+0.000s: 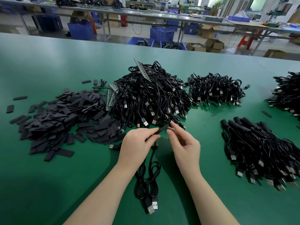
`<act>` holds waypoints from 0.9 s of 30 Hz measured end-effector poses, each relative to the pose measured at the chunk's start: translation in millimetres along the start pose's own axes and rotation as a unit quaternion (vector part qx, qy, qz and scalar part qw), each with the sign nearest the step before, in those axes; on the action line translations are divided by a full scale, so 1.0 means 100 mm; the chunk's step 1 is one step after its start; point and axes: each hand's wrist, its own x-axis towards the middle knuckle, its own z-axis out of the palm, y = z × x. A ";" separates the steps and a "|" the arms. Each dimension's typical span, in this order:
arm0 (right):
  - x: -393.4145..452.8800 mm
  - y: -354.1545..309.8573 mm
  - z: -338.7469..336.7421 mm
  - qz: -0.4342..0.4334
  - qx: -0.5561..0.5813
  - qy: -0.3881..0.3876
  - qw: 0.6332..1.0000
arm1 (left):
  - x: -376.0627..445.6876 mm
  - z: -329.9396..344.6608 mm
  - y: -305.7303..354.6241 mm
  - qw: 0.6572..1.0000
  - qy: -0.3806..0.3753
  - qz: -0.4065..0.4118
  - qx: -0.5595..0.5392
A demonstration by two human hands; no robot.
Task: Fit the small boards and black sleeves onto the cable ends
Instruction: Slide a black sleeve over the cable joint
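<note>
My left hand [138,143] pinches a black sleeve [162,129] between thumb and fingers; the sleeve points up and to the right. My right hand [183,142] is beside it, fingertips at the sleeve's far end, touching or nearly so. Under my left hand a small board [155,143] peeks out, and two black cables [149,181] run from there toward me, ending in USB plugs [151,207]. A big pile of flat black sleeves [61,117] lies to the left. A tangled heap of black cables [151,96] sits straight ahead, with strips of small boards [142,69] on it.
The green table [65,176] also carries a smaller cable heap [215,88] at back right, a row of sleeved cables [263,151] at right and another heap [287,93] at the far right edge. Loose sleeves [20,98] lie scattered at left. Blue crates [162,34] stand beyond.
</note>
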 end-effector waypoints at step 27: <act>0.07 0.06 -0.02 0.055 -0.051 -0.070 0.995 | -0.03 0.03 0.01 0.999 -0.047 -0.021 0.012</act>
